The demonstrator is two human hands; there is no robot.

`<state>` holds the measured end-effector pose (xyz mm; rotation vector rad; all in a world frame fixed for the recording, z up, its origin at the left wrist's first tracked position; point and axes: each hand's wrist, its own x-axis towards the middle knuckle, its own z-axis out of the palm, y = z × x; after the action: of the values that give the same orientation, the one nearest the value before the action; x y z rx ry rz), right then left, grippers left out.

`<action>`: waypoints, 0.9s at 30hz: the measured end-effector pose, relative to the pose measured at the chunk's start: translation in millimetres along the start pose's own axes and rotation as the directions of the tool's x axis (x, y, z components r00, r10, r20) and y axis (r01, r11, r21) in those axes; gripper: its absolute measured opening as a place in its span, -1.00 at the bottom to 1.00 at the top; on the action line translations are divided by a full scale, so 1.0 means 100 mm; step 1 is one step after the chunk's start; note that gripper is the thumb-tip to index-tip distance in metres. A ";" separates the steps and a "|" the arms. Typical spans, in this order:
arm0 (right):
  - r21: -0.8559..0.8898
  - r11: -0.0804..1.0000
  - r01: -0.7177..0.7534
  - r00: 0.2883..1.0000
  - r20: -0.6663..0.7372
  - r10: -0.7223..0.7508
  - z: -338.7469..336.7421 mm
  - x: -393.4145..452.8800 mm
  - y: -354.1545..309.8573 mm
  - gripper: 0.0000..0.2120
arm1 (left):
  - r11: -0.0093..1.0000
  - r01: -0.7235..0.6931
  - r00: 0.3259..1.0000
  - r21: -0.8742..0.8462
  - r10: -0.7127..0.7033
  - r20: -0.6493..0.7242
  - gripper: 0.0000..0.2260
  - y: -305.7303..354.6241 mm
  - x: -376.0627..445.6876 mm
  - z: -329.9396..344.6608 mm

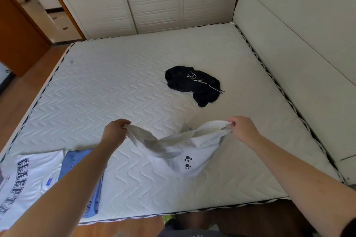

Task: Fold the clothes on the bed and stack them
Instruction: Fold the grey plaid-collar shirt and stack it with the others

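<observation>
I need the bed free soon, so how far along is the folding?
Roughly midway. Done: a white lettered shirt and a blue garment lie flat, side by side, at the mattress's near left corner. In hand: the left hand and right hand each pinch an end of a white paw-print garment, not yet folded. Left: the black garment, crumpled mid-bed.

Both hands (115, 130) (243, 128) extended apart, fingers pinched.
</observation>
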<state>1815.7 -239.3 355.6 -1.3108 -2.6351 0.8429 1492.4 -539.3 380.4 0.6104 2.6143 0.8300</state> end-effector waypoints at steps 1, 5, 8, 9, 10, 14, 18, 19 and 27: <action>-0.065 0.998 -0.001 0.999 -0.043 -0.002 0.01 0.05 0.00 -0.79 | 1.000 0.002 1.000 0.003 -0.002 -0.013 -0.63 -0.06 0.07 -0.03; -0.095 0.993 -0.072 0.989 -0.134 0.059 -0.03 0.25 -0.02 -0.76 | 0.998 0.030 1.000 -0.058 -0.030 -0.002 -0.69 -0.21 0.39 -0.18; 0.002 0.994 -0.108 0.981 -0.163 0.107 -0.04 0.39 -0.06 -0.72 | 0.999 0.033 0.998 0.015 -0.034 0.049 -0.78 -0.29 0.66 -0.27; 0.021 0.995 -0.096 0.981 -0.166 0.098 -0.04 0.44 -0.08 -0.71 | 0.999 0.025 0.997 0.048 -0.028 0.075 -0.79 -0.32 0.76 -0.28; 0.029 0.997 -0.072 0.983 -0.169 0.076 -0.03 0.46 -0.08 -0.71 | 0.998 0.013 0.994 0.069 -0.020 0.104 -0.81 -0.34 0.83 -0.28; -0.010 0.999 -0.047 0.977 -0.208 0.044 0.07 0.56 -0.13 -0.70 | 0.992 -0.060 0.978 0.111 0.036 0.207 -0.86 -0.40 1.08 -0.26; 0.124 0.979 -0.162 0.957 -0.221 0.186 0.13 0.66 -0.12 -0.71 | 0.995 -0.050 0.969 0.088 0.028 0.244 -0.86 -0.34 1.29 -0.18; 0.185 0.961 -0.205 0.944 -0.221 0.244 0.13 0.70 -0.11 -0.71 | 0.994 -0.047 0.970 0.096 0.022 0.242 -0.85 -0.31 1.34 -0.16; 0.677 0.656 -0.333 0.796 -0.171 0.580 -0.17 1.28 -0.04 -0.83 | 0.926 -0.094 0.977 0.367 0.015 0.212 -0.92 0.07 1.78 -0.18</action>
<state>1737.4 -137.2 351.3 -1.7282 -1.5064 1.2249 1335.1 -455.3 366.5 0.8250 2.5847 0.2550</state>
